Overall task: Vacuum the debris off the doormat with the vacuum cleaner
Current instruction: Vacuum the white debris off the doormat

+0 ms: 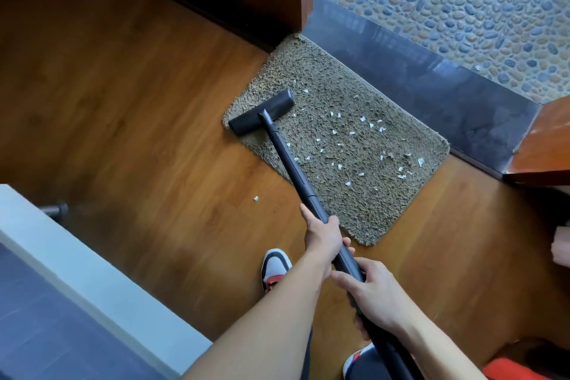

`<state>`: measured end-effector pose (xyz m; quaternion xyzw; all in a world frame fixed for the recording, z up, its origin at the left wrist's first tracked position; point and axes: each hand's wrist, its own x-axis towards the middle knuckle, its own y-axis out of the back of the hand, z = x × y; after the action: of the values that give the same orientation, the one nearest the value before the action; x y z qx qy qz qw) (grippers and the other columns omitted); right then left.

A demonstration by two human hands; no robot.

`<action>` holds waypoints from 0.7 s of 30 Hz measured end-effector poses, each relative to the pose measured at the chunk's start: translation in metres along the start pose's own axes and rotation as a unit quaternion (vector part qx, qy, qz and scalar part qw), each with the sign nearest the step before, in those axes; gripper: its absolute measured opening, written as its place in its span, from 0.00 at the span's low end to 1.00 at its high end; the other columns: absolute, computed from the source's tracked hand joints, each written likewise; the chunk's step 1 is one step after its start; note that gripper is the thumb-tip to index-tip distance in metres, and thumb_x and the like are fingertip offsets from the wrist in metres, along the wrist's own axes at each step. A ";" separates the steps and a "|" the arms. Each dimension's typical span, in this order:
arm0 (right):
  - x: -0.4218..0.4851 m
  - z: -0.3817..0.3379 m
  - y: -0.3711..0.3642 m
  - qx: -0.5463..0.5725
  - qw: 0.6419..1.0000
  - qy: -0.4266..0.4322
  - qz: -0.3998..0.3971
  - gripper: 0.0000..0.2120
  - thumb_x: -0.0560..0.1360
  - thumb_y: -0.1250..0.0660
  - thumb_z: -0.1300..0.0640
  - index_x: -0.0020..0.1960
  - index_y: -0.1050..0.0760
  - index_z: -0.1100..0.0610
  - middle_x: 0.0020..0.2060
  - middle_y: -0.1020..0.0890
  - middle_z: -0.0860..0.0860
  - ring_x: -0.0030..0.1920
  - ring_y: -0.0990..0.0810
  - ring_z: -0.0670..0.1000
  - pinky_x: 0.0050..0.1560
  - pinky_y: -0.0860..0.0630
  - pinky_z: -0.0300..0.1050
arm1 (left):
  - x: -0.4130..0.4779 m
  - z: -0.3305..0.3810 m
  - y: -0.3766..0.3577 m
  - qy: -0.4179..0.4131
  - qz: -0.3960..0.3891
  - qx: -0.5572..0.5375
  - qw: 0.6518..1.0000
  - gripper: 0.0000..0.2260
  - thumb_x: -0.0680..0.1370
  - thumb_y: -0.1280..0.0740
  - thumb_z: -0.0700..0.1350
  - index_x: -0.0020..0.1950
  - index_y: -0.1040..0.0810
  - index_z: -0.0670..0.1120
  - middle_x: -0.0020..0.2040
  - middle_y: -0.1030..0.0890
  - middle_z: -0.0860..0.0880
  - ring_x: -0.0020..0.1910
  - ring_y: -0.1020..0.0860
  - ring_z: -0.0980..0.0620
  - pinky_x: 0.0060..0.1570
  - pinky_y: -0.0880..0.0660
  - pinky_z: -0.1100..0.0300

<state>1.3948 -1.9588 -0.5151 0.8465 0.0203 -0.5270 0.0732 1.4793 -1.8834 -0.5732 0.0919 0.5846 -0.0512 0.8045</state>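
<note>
Vacuum cleaner (295,170) on doormat (339,86), left edge

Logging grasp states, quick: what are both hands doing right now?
Left hand: closed around the vacuum wand, the grip closer to the floor head.
Right hand: closed around the same wand, nearer the body.

Person, head view. Footwear: L sneaker (275,268) at 6 o'clock, white/grey upper, black trim, red at tongue; R sneaker (357,359) at 5 o'clock, white w/ red accent. Legwear: dark trousers (368,372). Forearms, L hand (322,233), R hand (370,296): bare.
</note>
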 end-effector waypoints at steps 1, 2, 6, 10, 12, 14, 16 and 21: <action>-0.005 0.006 0.003 -0.002 1.000 -0.002 -0.004 0.11 0.78 0.32 0.54 0.45 0.29 0.61 0.27 0.26 0.55 0.21 0.25 0.57 0.21 0.28 0.45 | -0.005 -0.007 -0.004 0.003 0.000 -0.004 1.000 0.34 0.83 0.43 0.44 0.80 0.61 0.63 0.37 0.27 0.47 0.27 0.26 0.53 0.31 0.21 0.58; -0.011 0.014 0.006 -0.004 1.000 -0.004 -0.009 0.11 0.78 0.32 0.53 0.44 0.29 0.60 0.27 0.26 0.54 0.21 0.25 0.57 0.22 0.29 0.45 | -0.010 -0.014 -0.009 0.007 0.001 -0.008 1.000 0.34 0.83 0.43 0.44 0.79 0.61 0.63 0.37 0.27 0.47 0.27 0.26 0.53 0.31 0.22 0.58; -0.034 0.041 0.023 -0.027 0.999 -0.016 -0.025 0.12 0.78 0.33 0.51 0.45 0.28 0.60 0.26 0.24 0.52 0.22 0.22 0.58 0.22 0.30 0.43 | -0.030 -0.045 -0.031 0.016 0.008 -0.019 1.000 0.34 0.83 0.43 0.44 0.79 0.61 0.63 0.37 0.27 0.46 0.27 0.26 0.52 0.29 0.22 0.58; -0.050 0.060 0.037 -0.035 0.998 -0.026 -0.042 0.12 0.79 0.34 0.51 0.49 0.27 0.62 0.25 0.24 0.54 0.20 0.23 0.55 0.21 0.29 0.42 | -0.042 -0.067 -0.051 0.023 0.012 -0.019 0.999 0.34 0.83 0.43 0.43 0.79 0.61 0.64 0.40 0.25 0.45 0.27 0.25 0.52 0.27 0.23 0.60; -0.053 0.064 0.040 -0.027 0.998 -0.032 -0.046 0.13 0.79 0.34 0.51 0.49 0.28 0.62 0.26 0.25 0.55 0.20 0.24 0.56 0.20 0.29 0.42 | -0.045 -0.070 -0.056 0.021 0.016 -0.014 1.000 0.34 0.83 0.43 0.43 0.79 0.61 0.63 0.40 0.24 0.45 0.27 0.24 0.53 0.27 0.23 0.60; -0.052 0.064 0.041 -0.019 0.998 -0.030 -0.043 0.13 0.79 0.33 0.52 0.48 0.28 0.62 0.27 0.26 0.55 0.20 0.24 0.56 0.20 0.30 0.42 | -0.045 -0.068 -0.056 0.020 0.017 -0.007 1.000 0.34 0.83 0.43 0.44 0.79 0.62 0.63 0.39 0.24 0.45 0.27 0.24 0.53 0.28 0.22 0.60; -0.049 0.061 0.038 -0.012 0.999 -0.026 -0.038 0.12 0.79 0.33 0.52 0.45 0.29 0.61 0.27 0.25 0.54 0.20 0.24 0.57 0.20 0.31 0.41 | -0.043 -0.063 -0.052 0.018 0.019 0.000 1.000 0.34 0.83 0.43 0.44 0.79 0.62 0.63 0.39 0.23 0.45 0.27 0.24 0.52 0.28 0.22 0.60; -0.030 0.041 0.025 0.008 0.999 -0.027 -0.038 0.12 0.79 0.32 0.52 0.45 0.29 0.60 0.26 0.26 0.52 0.22 0.24 0.57 0.21 0.29 0.43 | -0.028 -0.039 -0.035 0.013 0.023 0.022 0.999 0.34 0.83 0.44 0.45 0.79 0.63 0.62 0.38 0.22 0.46 0.27 0.24 0.52 0.28 0.22 0.59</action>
<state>1.3478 -1.9885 -0.5031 0.8311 0.0459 -0.5522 0.0467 1.4275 -1.9099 -0.5610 0.1240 0.5913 -0.0445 0.7956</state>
